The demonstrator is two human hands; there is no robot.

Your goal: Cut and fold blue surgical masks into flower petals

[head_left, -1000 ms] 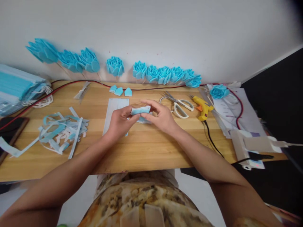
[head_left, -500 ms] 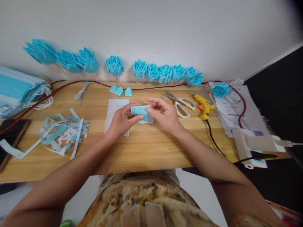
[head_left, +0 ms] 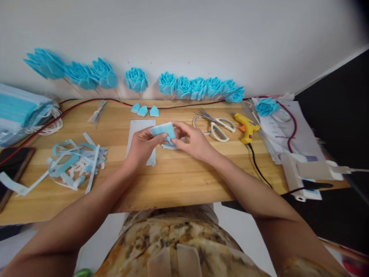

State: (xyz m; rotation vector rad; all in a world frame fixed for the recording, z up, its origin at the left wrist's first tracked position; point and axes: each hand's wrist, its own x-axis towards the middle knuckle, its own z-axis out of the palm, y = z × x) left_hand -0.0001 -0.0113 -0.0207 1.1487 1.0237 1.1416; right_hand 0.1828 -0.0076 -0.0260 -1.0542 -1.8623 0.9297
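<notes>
Both hands meet over the middle of the wooden table (head_left: 178, 181). My left hand (head_left: 142, 144) and my right hand (head_left: 191, 140) pinch one small light-blue piece of mask fabric (head_left: 163, 130), folded into a pointed shape. Under my left hand lies a flat pale-blue mask sheet (head_left: 137, 128). Three small folded blue petals (head_left: 143, 110) lie just behind it. White-handled scissors (head_left: 215, 125) and a yellow glue gun (head_left: 245, 126) rest to the right of my right hand.
Several blue fabric flowers (head_left: 198, 87) lean along the white wall. Cut strips and scraps (head_left: 76, 161) lie at the left, a stack of masks (head_left: 20, 111) at far left, a dark phone (head_left: 11, 165) near the edge. Papers and a white device (head_left: 305, 173) sit at right.
The fabric piece has been turned and folded from a flat strip into a pointed shape. Both hands shifted slightly left and toward the wall.
</notes>
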